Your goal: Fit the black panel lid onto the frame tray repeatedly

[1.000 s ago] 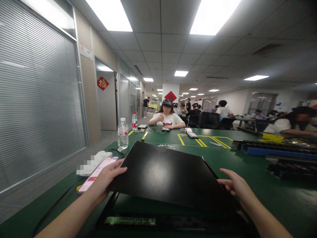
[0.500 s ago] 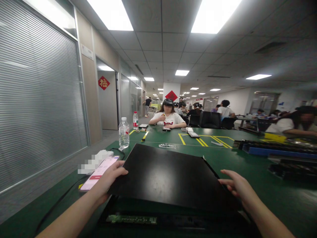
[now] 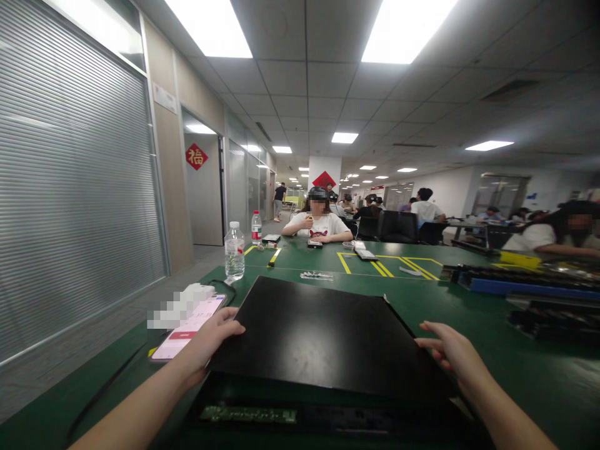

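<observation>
my left fingers (image 3: 233, 328) grasp the black panel (image 3: 319, 337) over the desk (image 3: 469, 315); from here i can't tell if my right fingers (image 3: 430, 344) at its edge grip; red door sign (image 3: 196, 157) reads 福

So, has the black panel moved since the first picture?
Yes, slightly down in the view: the far edge of the black panel sits lower against the clear bottle.
</observation>
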Demonstrator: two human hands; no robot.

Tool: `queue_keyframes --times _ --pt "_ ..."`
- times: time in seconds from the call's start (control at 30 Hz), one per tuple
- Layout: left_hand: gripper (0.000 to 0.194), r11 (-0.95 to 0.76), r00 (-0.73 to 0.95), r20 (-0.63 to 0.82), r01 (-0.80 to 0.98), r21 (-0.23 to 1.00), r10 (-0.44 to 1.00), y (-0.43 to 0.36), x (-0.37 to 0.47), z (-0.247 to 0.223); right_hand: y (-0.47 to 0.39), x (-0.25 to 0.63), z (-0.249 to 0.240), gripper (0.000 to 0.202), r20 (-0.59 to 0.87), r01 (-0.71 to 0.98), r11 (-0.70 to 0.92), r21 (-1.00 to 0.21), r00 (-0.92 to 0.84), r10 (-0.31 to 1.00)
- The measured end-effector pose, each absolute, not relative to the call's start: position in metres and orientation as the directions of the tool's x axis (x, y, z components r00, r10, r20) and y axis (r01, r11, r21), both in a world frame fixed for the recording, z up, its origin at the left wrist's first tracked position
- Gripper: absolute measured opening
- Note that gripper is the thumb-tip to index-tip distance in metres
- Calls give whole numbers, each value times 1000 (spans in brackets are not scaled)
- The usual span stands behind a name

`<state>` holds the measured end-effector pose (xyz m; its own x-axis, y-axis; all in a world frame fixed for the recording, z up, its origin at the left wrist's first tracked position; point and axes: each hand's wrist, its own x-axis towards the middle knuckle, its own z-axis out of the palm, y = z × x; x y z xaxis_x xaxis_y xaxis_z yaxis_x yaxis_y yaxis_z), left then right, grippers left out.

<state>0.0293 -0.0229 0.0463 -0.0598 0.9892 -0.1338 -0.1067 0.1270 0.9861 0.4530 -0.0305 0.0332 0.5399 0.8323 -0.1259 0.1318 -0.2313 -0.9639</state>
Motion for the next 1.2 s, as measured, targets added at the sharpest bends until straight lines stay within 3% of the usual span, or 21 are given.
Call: queue_keyframes --times 0.33,0.77,1.2 --pt "28 163 -31 -166 -100 982 986 -21 29 42 -28 456 28 41 -75 270 -236 -934 499 864" --pt "31 177 -19 -179 -101 979 984 -20 30 39 -25 460 24 29 90 628 -250 -737 458 884" --pt "30 137 -26 -140 -95 986 990 -21 33 36 -27 460 26 18 137 755 -255 -604 414 900"
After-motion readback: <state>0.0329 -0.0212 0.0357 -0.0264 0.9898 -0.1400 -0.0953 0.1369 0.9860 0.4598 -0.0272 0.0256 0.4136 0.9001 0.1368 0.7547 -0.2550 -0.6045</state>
